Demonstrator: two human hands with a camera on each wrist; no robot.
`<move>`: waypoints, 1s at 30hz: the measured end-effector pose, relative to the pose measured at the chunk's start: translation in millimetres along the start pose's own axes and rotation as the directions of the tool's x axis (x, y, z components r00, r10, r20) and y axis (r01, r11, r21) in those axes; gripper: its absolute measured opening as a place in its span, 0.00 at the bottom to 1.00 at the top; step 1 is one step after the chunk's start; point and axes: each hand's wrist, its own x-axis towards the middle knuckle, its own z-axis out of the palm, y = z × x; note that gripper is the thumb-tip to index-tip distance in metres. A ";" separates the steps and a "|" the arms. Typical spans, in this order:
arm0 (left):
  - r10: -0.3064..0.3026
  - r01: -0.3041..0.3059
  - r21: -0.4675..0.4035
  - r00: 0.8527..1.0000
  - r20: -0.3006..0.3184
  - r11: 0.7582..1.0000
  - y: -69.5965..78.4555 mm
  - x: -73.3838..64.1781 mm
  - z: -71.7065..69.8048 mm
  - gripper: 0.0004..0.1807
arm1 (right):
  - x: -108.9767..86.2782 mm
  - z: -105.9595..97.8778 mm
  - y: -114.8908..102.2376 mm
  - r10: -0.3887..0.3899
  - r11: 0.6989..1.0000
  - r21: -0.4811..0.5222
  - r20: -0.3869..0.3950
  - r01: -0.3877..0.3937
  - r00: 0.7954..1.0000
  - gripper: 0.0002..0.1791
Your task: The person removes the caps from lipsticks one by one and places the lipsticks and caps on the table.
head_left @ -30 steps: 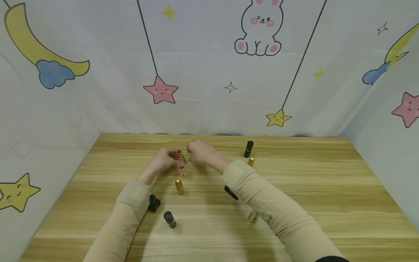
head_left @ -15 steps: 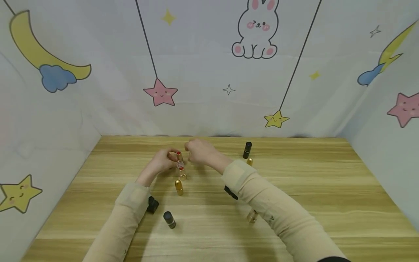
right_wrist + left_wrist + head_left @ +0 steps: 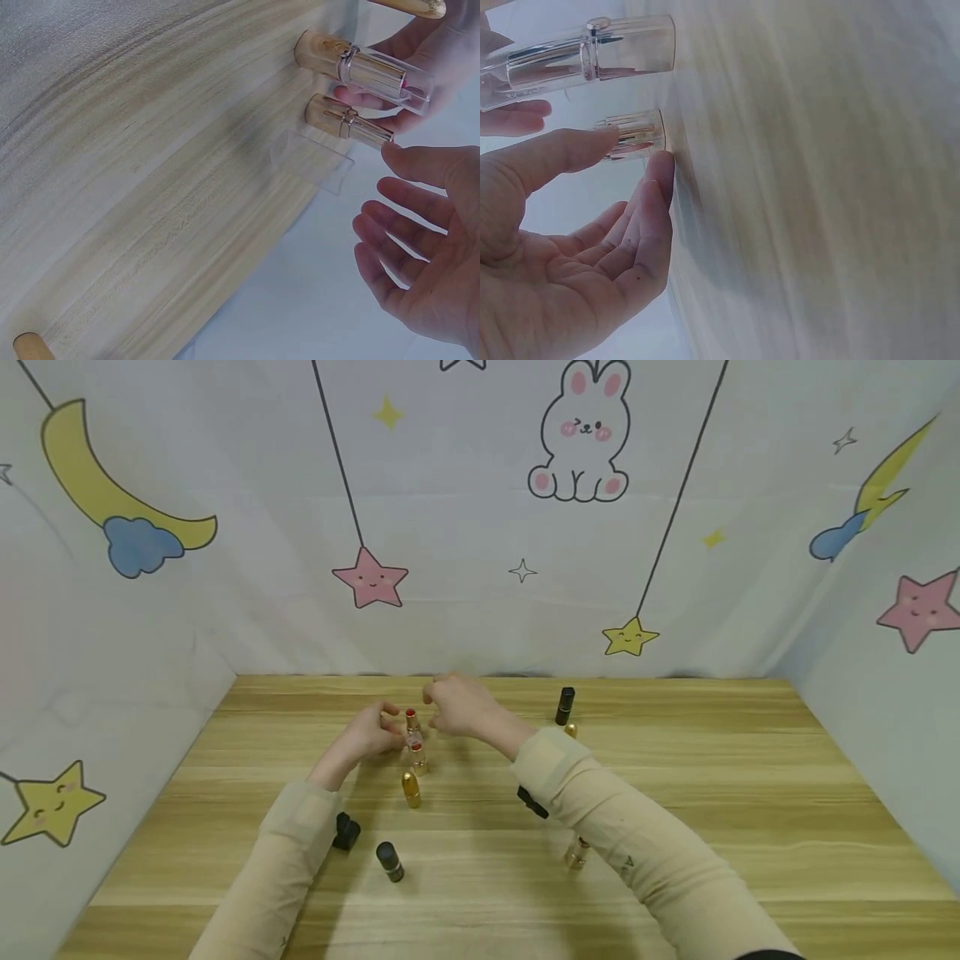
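1. The left hand [image 3: 369,732] is now open, its fingers farther from the red lipstick [image 3: 412,722].
2. The right hand [image 3: 461,706] is open too.
3. The lipstick stands between them, toward the surface's back edge [image 3: 675,682].

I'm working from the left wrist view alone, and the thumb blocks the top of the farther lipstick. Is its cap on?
Observer: No. In the right wrist view the farther lipstick stands uncapped.

Operator: Is there a loose cap near it?

Observer: Yes, a clear cap sits beside it, on the side away from the capped lipstick.

Operator: Is the right hand holding anything?

Observer: Nothing visible; the right wrist view shows its fingers loosely spread.
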 end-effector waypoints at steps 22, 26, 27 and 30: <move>0.112 -0.113 0.049 0.993 0.023 0.992 1.0 -28.6 -3.3 0.18 | -16.2 -14.2 -9.4 -0.032 0.999 0.020 -0.044 0.033 0.999 0.17; 0.140 -0.140 0.055 0.990 0.010 0.989 1.4 -32.1 -2.4 0.17 | -19.3 -16.1 -12.1 -0.041 0.999 0.028 -0.033 0.042 0.999 0.17; 0.143 -0.143 0.055 0.990 0.009 0.988 1.3 -32.7 -1.6 0.16 | -20.1 -16.4 -12.8 -0.041 0.999 0.031 -0.028 0.042 0.999 0.17; 0.146 -0.147 0.065 0.989 0.019 0.987 0.8 -34.8 0.9 0.15 | -22.1 -16.8 -15.8 -0.050 0.998 0.044 -0.012 0.050 0.999 0.18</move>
